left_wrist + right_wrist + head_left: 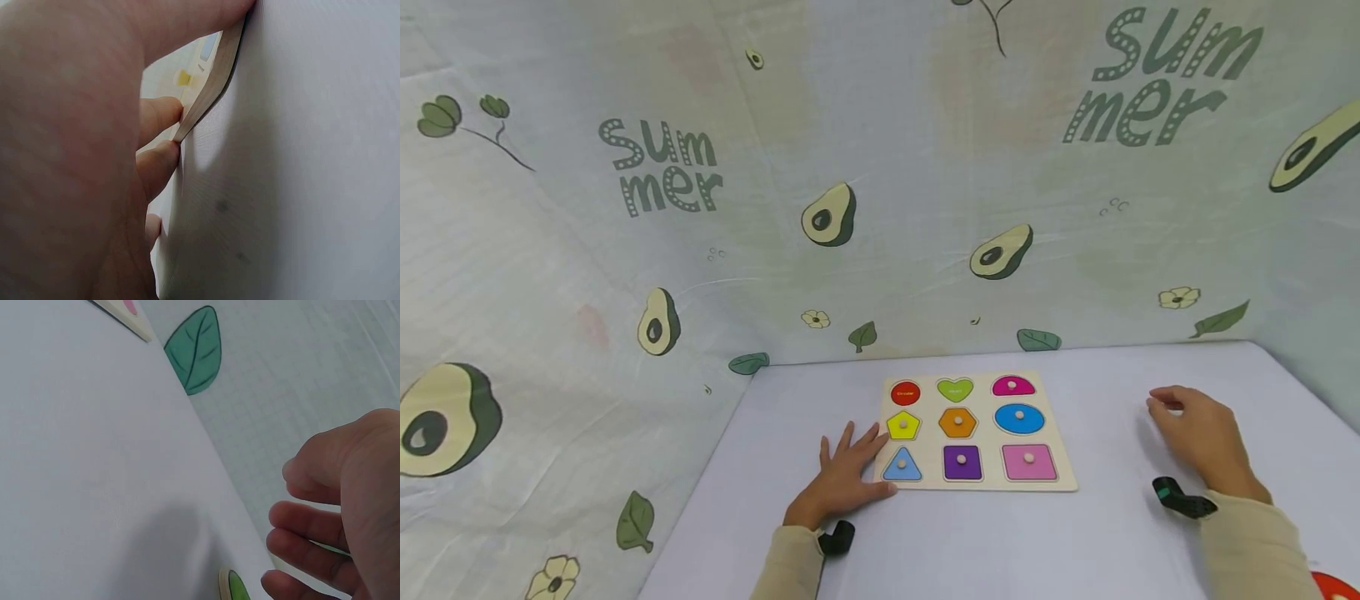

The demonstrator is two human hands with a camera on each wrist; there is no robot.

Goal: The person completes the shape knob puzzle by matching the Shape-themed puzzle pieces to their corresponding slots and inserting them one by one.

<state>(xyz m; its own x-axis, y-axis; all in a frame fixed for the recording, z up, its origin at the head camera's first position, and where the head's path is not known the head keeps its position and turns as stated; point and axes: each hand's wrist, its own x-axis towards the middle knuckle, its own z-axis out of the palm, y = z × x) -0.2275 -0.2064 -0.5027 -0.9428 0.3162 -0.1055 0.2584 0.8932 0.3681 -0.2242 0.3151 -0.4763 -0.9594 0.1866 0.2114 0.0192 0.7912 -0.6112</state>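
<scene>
A pale wooden shape puzzle board point(988, 488) lies on the white table in the head view. My left hand point(845, 477) rests at its left edge with fingers spread and the thumb by the lower left corner. The left wrist view shows fingertips point(167, 153) against the board's side. Over the table, right of the board, hangs my right hand point(1206, 437), its fingers loosely bent and nothing visible between them. Below those fingers, in the right wrist view, sits a green piece with a wooden edge point(235, 586), partly cut off. The head view does not show it.
Knobbed shapes such as the purple square point(962, 471) fill most recesses; the red circle point(906, 393) and green heart point(955, 390) show no knobs. A red object point(1333, 587) peeks in at bottom right. A printed cloth point(917, 300) hangs behind the table.
</scene>
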